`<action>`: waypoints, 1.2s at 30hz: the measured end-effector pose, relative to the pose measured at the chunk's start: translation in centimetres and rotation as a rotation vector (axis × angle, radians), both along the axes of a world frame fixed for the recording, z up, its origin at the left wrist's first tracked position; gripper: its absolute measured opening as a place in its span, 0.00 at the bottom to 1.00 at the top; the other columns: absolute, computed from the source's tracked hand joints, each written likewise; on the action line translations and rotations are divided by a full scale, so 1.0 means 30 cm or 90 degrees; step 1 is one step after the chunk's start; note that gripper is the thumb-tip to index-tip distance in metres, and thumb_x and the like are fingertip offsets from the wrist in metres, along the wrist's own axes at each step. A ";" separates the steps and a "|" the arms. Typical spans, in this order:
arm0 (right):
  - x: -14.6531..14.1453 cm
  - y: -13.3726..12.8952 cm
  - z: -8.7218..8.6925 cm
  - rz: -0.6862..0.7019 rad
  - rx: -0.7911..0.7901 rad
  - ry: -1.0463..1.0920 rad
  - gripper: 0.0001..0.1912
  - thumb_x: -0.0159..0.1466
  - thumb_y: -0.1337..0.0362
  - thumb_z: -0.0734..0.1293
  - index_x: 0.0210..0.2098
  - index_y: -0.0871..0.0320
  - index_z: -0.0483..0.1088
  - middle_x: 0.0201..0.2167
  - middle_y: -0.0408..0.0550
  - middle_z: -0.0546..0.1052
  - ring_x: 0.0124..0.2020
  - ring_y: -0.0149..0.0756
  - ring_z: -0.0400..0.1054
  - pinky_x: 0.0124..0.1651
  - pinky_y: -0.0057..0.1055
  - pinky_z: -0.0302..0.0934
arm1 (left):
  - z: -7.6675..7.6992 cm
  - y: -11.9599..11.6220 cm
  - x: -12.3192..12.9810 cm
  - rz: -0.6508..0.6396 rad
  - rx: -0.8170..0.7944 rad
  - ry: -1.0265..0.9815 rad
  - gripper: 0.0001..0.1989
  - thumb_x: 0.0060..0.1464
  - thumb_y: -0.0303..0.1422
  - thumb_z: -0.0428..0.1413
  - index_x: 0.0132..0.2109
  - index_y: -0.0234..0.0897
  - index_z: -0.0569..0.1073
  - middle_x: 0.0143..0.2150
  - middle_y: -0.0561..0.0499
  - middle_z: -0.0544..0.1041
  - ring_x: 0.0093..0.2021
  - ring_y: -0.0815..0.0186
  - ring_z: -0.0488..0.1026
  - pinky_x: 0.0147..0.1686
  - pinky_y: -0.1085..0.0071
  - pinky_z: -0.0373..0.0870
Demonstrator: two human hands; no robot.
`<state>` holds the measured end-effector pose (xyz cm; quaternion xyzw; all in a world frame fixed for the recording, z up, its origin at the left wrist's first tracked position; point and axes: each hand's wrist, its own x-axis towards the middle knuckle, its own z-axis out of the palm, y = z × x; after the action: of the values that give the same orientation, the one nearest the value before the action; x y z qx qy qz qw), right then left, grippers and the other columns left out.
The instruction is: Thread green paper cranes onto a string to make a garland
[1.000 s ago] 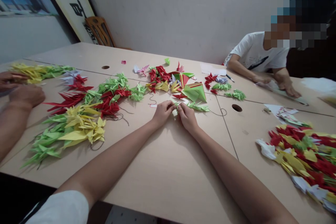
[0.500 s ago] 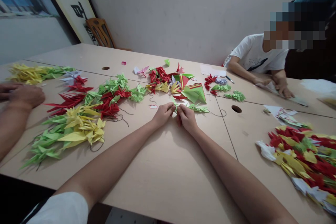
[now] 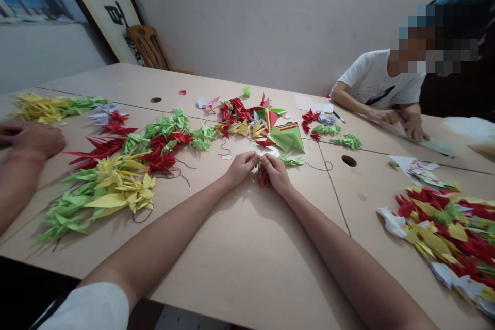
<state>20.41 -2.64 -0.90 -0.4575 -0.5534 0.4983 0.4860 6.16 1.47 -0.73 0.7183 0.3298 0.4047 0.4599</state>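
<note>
My left hand (image 3: 242, 168) and my right hand (image 3: 275, 172) meet at the middle of the table, fingers pinched together. Between the fingertips is a green folded paper crane, mostly hidden by the fingers. Several green paper cranes (image 3: 293, 160) lie just right of my right hand, with a dark thread (image 3: 323, 166) trailing from them. Beyond my hands sits a stack of green paper sheets (image 3: 288, 137) with red and yellow edges. Left of my left hand is a small white tag (image 3: 226, 157) with a red border.
Strung cranes in green, yellow and red (image 3: 124, 180) cover the left. A large multicoloured pile (image 3: 448, 227) lies at right. Another person's hands (image 3: 36, 139) rest at the left edge. A person (image 3: 381, 80) across the table handles paper. A round hole (image 3: 348, 160) pierces the tabletop.
My fingers have shifted slightly around the green paper crane, and the cranes beside my right hand have moved a little left. The person across has moved their hands slightly.
</note>
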 end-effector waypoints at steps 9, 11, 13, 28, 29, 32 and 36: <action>-0.025 0.000 -0.006 -0.045 0.004 0.078 0.23 0.58 0.42 0.66 0.26 0.55 0.59 0.08 0.32 0.58 0.07 0.29 0.57 0.08 0.23 0.46 | -0.006 -0.005 0.007 -0.015 -0.119 -0.134 0.23 0.52 0.50 0.55 0.25 0.35 0.63 0.17 0.59 0.57 0.19 0.75 0.52 0.23 0.74 0.48; -0.034 -0.003 -0.009 -0.057 0.001 0.111 0.23 0.57 0.42 0.67 0.27 0.55 0.60 0.08 0.31 0.57 0.07 0.29 0.58 0.08 0.23 0.47 | -0.006 -0.013 0.013 0.002 -0.144 -0.172 0.23 0.52 0.50 0.56 0.25 0.35 0.63 0.17 0.59 0.57 0.18 0.76 0.51 0.21 0.74 0.47; -0.040 -0.006 -0.008 -0.063 -0.003 0.132 0.22 0.57 0.43 0.68 0.28 0.55 0.61 0.08 0.31 0.57 0.07 0.29 0.59 0.09 0.22 0.48 | -0.003 -0.022 0.018 0.013 -0.156 -0.194 0.23 0.51 0.50 0.57 0.25 0.35 0.64 0.16 0.60 0.57 0.17 0.76 0.51 0.20 0.74 0.47; -0.034 -0.008 -0.003 -0.051 -0.009 0.131 0.21 0.58 0.44 0.67 0.27 0.55 0.60 0.09 0.32 0.57 0.09 0.30 0.60 0.10 0.23 0.50 | 0.012 -0.021 0.007 -0.020 -0.163 -0.198 0.23 0.50 0.49 0.59 0.24 0.34 0.64 0.15 0.59 0.58 0.17 0.77 0.52 0.19 0.76 0.47; -0.027 -0.005 -0.002 -0.034 -0.012 0.130 0.22 0.58 0.44 0.67 0.27 0.55 0.60 0.09 0.32 0.58 0.09 0.29 0.59 0.10 0.23 0.50 | 0.012 -0.015 0.001 -0.049 -0.179 -0.195 0.23 0.50 0.49 0.59 0.25 0.34 0.64 0.15 0.59 0.58 0.16 0.77 0.52 0.19 0.76 0.46; -0.002 0.005 0.006 0.038 -0.024 0.124 0.22 0.57 0.44 0.68 0.26 0.56 0.60 0.10 0.31 0.59 0.09 0.28 0.59 0.11 0.23 0.51 | 0.013 0.003 -0.018 -0.117 -0.227 -0.191 0.23 0.48 0.48 0.61 0.25 0.34 0.64 0.16 0.60 0.56 0.16 0.78 0.51 0.18 0.76 0.44; 0.030 0.008 0.026 0.141 -0.066 0.131 0.22 0.58 0.46 0.68 0.25 0.56 0.59 0.10 0.31 0.59 0.09 0.26 0.58 0.11 0.21 0.51 | 0.018 0.012 -0.038 -0.186 -0.314 -0.193 0.22 0.45 0.46 0.64 0.25 0.33 0.64 0.17 0.60 0.54 0.16 0.79 0.48 0.17 0.78 0.41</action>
<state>21.31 -2.40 -0.13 -0.3648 -0.5211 0.6211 0.4578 5.01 1.84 -0.18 0.5567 0.2391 0.3444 0.7171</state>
